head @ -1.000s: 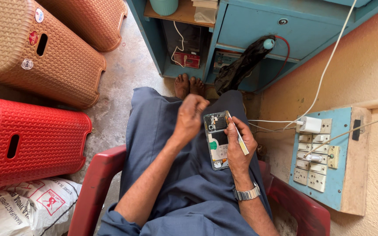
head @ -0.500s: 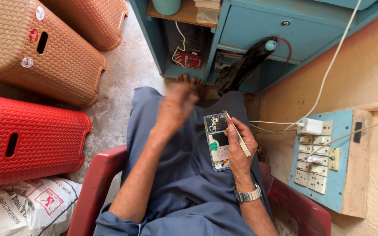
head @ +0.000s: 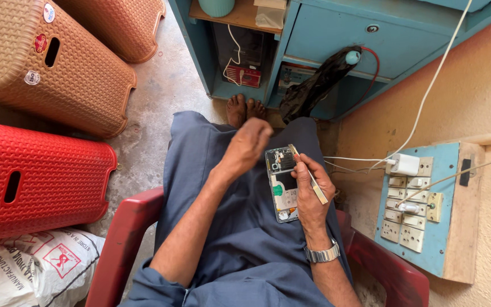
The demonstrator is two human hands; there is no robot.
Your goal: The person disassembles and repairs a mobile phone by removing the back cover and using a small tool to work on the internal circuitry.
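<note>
— What's the right hand (head: 309, 190) got?

— An opened smartphone (head: 282, 183), back cover off so the circuit board and battery show. The fingers wrap its right edge, and the same hand also pinches a thin pale tool (head: 309, 174) that lies slantwise across the fingers. The phone sits over the lap, on the right side, face down and roughly upright in the view.

— And the left hand (head: 248, 145)?

— Raised just left of the phone's far end, not touching it. The fingers are curled in loosely (the hand is blurred, so I cannot tell whether they pinch anything small).

— What's around?

— A red plastic chair (head: 126, 239) under the person, a wristwatch (head: 321, 254) on the right wrist, a blue switchboard (head: 421, 204) with a white charger (head: 404, 164) plugged in at the right. Far ahead stands a blue cabinet (head: 336, 28); at the left lie a red basket (head: 35, 176) and brown ones (head: 58, 62).
</note>
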